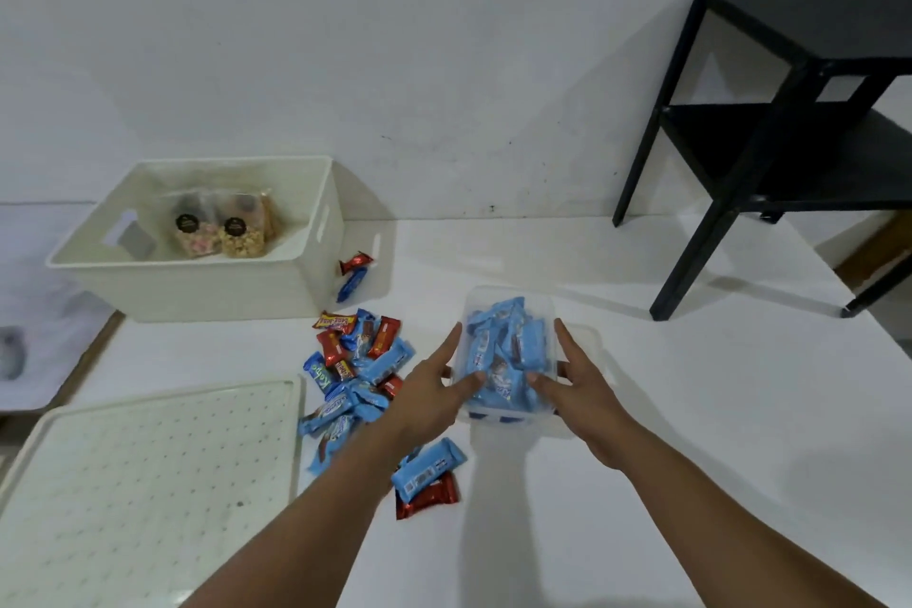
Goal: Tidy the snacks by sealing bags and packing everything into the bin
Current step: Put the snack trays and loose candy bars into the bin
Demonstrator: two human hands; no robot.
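Head view: the left hand (434, 385) and right hand (577, 380) flank a clear tub (508, 306) full of blue bars (503, 351), each grip spread, fingertips touching its sides. The bin (197, 281) at the bench's (641, 459) far left holds only two sealed bags (217, 232). I judge packing barely begun: the loose pile (355, 370), stray bars and lid (148, 469) remain outside

left hand (434, 390) bare | right hand (582, 390) bare | forearms unsleeved
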